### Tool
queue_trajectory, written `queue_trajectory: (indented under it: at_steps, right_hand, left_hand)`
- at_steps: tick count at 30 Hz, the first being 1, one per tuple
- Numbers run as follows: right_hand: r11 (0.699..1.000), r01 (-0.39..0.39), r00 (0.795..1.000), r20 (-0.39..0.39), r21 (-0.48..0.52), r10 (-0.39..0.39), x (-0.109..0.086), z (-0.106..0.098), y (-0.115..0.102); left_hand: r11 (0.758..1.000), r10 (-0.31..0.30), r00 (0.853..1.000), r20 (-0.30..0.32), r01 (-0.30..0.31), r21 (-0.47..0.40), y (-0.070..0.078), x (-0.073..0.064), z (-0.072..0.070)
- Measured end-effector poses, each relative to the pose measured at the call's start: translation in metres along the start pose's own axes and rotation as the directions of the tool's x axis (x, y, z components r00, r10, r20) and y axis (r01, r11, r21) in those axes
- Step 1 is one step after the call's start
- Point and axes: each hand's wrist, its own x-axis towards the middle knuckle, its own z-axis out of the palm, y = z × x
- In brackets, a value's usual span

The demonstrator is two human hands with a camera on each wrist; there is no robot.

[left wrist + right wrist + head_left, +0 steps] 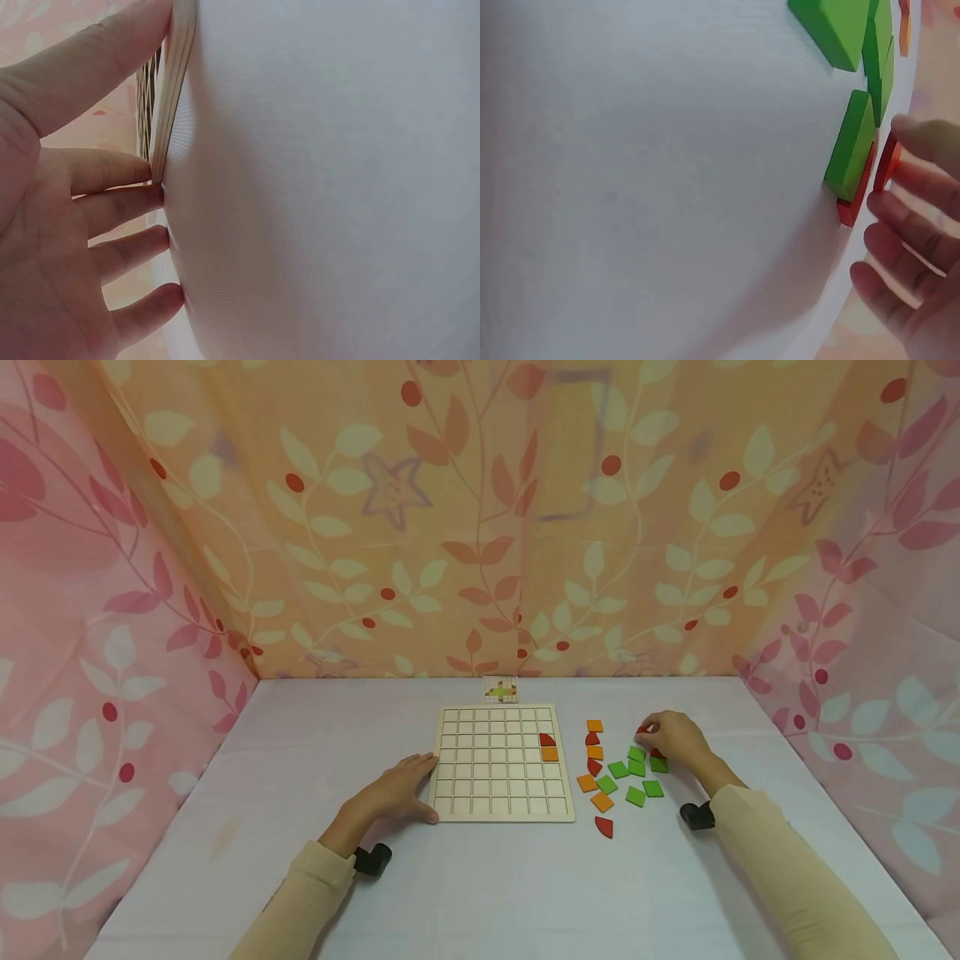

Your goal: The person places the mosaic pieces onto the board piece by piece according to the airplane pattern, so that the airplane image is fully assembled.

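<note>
My right hand point(677, 741) pinches a red quarter-circle tile point(886, 163) between thumb and fingertips, at the far right of the loose tiles. Just beside it in the right wrist view lie a green square tile point(850, 142) and another red tile point(847, 213). My left hand point(393, 789) rests against the left edge of a wooden grid board point(480, 782), thumb at the near corner and fingers spread along the side. On the board's right part sit a red quarter-circle tile point(547, 740) and, directly below it, an orange square tile point(550, 754).
Between board and right hand lie several loose tiles: green squares point(636, 797), orange squares point(602, 802) and red quarter-circles point(604, 827). A small pattern card point(500, 689) lies behind the board. Patterned curtains point(480, 527) enclose the white table point(495, 893) at back and sides.
</note>
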Motion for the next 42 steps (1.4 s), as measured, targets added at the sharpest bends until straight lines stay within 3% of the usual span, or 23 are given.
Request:
queue_trajectory:
  at_steps: [8, 19, 24, 30, 42]
  right_hand:
    - [0.995, 0.089, 0.996, -0.017, 0.050, -0.088, 0.001, 0.000, 0.004]
    - [0.987, 0.130, 0.991, -0.042, 0.092, -0.127, -0.003, 0.002, -0.002]
    - [0.992, 0.087, 0.996, 0.002, 0.096, -0.087, -0.004, 0.004, -0.005]
    - [0.997, 0.062, 0.997, 0.049, 0.044, -0.065, -0.001, 0.009, -0.012]
    - [0.992, 0.037, 0.999, 0.004, -0.118, -0.037, -0.006, 0.012, -0.029]
  left_hand:
    - [1.000, -0.004, 1.000, 0.002, 0.004, 0.014, -0.001, 0.002, 0.002]
    - [1.000, -0.008, 1.000, 0.000, 0.008, 0.017, -0.002, 0.002, 0.001]
    - [1.000, -0.006, 1.000, 0.000, 0.006, 0.008, -0.002, 0.003, 0.000]
    - [1.000, -0.015, 1.000, 0.009, 0.015, 0.008, -0.002, 0.003, 0.002]
    - [1.000, -0.009, 1.000, 0.005, 0.009, 0.000, -0.002, 0.002, 0.000]
